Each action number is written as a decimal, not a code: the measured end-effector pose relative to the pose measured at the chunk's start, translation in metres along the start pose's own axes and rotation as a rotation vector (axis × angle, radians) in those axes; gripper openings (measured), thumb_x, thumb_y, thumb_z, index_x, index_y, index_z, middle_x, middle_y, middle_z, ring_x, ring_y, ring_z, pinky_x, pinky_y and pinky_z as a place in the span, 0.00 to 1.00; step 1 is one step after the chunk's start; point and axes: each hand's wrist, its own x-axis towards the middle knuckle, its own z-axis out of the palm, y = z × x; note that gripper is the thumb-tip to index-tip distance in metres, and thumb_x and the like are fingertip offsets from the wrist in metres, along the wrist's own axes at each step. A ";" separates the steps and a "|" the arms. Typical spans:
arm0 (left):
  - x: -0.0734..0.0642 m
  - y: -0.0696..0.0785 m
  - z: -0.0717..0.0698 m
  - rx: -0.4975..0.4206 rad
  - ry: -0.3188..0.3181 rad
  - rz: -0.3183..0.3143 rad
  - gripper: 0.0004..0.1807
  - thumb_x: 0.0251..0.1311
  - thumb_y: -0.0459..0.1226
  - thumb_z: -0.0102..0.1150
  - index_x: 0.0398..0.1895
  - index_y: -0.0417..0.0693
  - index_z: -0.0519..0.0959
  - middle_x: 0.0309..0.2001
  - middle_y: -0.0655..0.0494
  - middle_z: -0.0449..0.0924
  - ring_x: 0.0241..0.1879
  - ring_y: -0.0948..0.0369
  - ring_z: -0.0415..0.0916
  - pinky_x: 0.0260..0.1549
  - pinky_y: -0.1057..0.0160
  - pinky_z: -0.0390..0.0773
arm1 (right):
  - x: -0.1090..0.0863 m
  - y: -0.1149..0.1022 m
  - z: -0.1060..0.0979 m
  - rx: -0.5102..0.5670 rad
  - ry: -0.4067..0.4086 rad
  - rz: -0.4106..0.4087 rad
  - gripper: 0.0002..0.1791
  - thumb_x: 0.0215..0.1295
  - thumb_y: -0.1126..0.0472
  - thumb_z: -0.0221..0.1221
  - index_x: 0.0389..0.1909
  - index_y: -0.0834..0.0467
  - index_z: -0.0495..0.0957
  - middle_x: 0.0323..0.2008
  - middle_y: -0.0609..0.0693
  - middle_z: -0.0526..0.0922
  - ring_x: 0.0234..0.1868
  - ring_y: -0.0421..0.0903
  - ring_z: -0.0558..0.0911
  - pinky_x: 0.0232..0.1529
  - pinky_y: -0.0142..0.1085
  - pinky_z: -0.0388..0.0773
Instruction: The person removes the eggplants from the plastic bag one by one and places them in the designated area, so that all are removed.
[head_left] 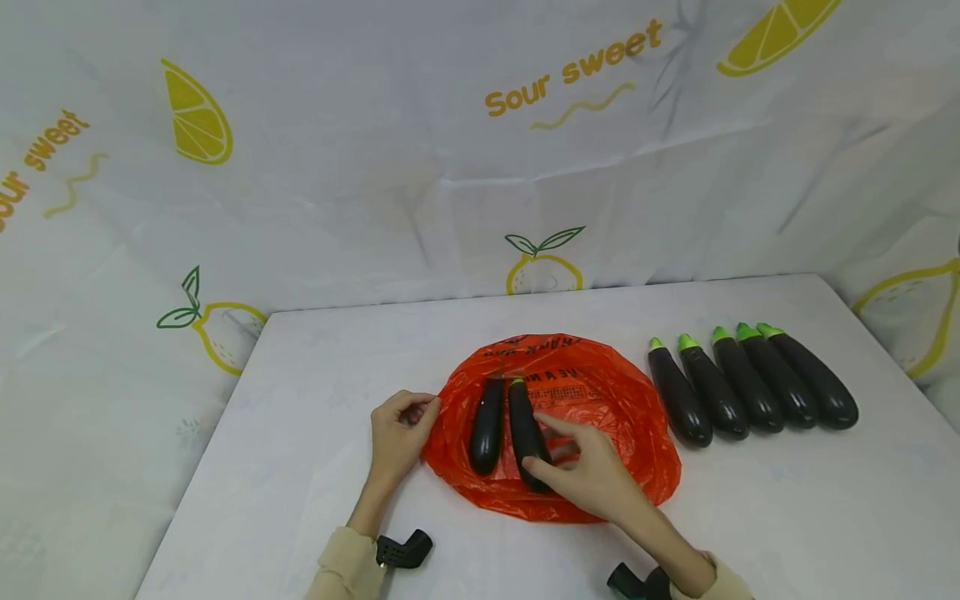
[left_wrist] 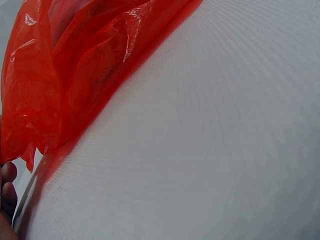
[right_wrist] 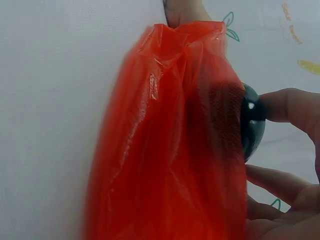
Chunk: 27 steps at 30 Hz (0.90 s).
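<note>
A red plastic bag (head_left: 633, 408) with printed lettering lies spread open on the table. Inside it, a dark eggplant (head_left: 486, 433) rests on the left. My right hand (head_left: 592, 475) holds a second eggplant (head_left: 523, 421) beside it, thumb and fingers on either side of its lower part. In the right wrist view, that eggplant's rounded end (right_wrist: 254, 125) shows past the bag wall. At the bag's left edge, my left hand (head_left: 399, 433) pinches the rim. The left wrist view shows mostly bag film (left_wrist: 75, 65), with a few fingertips (left_wrist: 9, 172) at its corner.
Several eggplants (head_left: 731, 383) with green stem ends lie in a row to the right of the bag. The white table (head_left: 322, 375) backs onto a white cloth (head_left: 360, 167) printed with lemons.
</note>
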 end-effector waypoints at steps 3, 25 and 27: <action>0.000 0.000 0.000 -0.004 0.001 0.000 0.04 0.58 0.29 0.70 0.32 0.47 0.88 0.23 0.55 0.81 0.25 0.68 0.71 0.26 0.73 0.73 | -0.004 -0.002 -0.003 0.001 -0.006 0.010 0.34 0.58 0.58 0.73 0.66 0.60 0.77 0.52 0.59 0.86 0.36 0.44 0.84 0.37 0.34 0.87; 0.004 0.039 0.000 0.005 0.037 -0.006 0.04 0.53 0.21 0.68 0.29 0.34 0.86 0.22 0.47 0.80 0.24 0.66 0.69 0.25 0.71 0.72 | -0.028 -0.004 -0.021 -0.052 0.021 0.041 0.35 0.55 0.55 0.75 0.65 0.58 0.78 0.52 0.57 0.86 0.37 0.42 0.84 0.38 0.35 0.87; 0.004 0.040 0.000 0.005 0.039 -0.003 0.04 0.53 0.21 0.68 0.29 0.34 0.86 0.22 0.47 0.80 0.24 0.66 0.69 0.25 0.71 0.72 | -0.030 -0.004 -0.023 -0.064 0.029 0.053 0.35 0.55 0.55 0.75 0.65 0.57 0.78 0.51 0.56 0.86 0.38 0.42 0.84 0.38 0.35 0.87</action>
